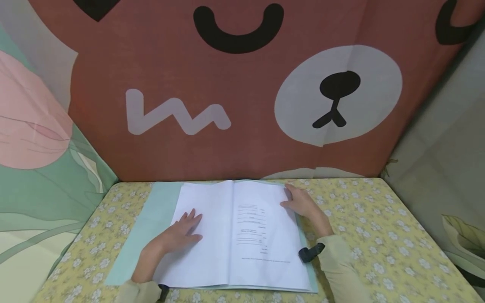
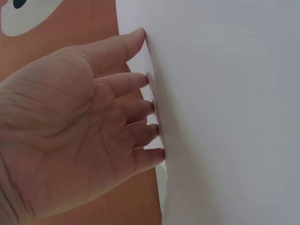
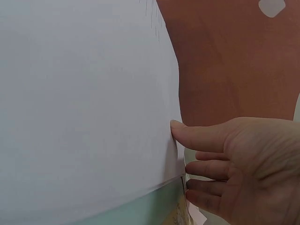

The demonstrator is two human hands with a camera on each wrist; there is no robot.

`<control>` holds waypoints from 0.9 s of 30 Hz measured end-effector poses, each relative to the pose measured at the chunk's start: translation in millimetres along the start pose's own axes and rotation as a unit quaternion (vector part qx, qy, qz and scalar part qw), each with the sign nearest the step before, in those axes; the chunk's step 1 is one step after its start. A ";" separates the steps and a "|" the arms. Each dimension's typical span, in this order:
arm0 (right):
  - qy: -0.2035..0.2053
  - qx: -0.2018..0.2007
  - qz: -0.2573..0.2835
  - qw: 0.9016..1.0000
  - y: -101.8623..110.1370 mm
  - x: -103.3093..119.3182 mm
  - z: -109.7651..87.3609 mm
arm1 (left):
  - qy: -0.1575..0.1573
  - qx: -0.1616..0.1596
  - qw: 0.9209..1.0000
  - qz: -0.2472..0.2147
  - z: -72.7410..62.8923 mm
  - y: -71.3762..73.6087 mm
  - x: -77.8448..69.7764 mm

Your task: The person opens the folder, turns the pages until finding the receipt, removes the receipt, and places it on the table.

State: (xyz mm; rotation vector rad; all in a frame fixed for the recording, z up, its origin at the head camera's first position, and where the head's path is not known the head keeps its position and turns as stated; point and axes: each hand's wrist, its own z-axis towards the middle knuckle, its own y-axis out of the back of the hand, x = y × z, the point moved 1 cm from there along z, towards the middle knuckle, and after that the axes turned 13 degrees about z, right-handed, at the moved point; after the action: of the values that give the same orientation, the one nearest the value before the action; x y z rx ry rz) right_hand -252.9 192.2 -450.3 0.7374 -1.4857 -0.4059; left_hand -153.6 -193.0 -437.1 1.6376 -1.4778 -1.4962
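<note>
An open booklet of white pages [image 1: 212, 261] lies on a pale green folder [image 1: 130, 252], its centre crease running front to back. The left page is blank; lines of small print [image 1: 250, 240] fill part of the right page. My left hand [image 1: 176, 235] rests on the left page with fingers spread, and the left wrist view shows its fingertips [image 2: 140, 35] against the paper. At the far right edge of the right page, my right hand [image 1: 303, 202] touches the paper. In the right wrist view its thumb lies on the page and its extended fingers [image 3: 206, 168] reach the edge.
A yellow floral cloth [image 1: 379, 252] covers the table. Behind it stands a reddish-brown panel [image 1: 246, 147] with a cartoon face, and printed drapes [image 1: 34, 189] hang at the sides. A black wrist strap [image 1: 311, 252] is by the right sleeve.
</note>
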 end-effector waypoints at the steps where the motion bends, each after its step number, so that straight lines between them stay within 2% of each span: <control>1: 0.000 0.000 -0.002 1.000 0.3 -0.4 0.0 | 0.002 -0.001 1.000 0.001 0.0 0.4 0.7; 9: 0.007 0.002 -0.004 1.000 1.3 -2.5 -1.5 | 0.010 0.001 1.000 0.005 0.8 2.3 0.0; 20: -0.012 -0.013 -0.004 1.000 -3.6 1.5 -0.3 | 0.021 0.000 1.000 0.019 3.1 -2.8 2.0; 27: 0.008 -0.023 -0.001 1.000 -1.7 2.6 2.4 | 0.014 -0.006 1.000 0.018 2.2 0.5 -1.7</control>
State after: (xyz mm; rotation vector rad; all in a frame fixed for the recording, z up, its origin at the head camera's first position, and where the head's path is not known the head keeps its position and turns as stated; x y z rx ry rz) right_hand -254.8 188.8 -449.7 0.7039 -1.4560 -0.4326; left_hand -155.4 -190.9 -436.7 1.6090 -1.4729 -1.4549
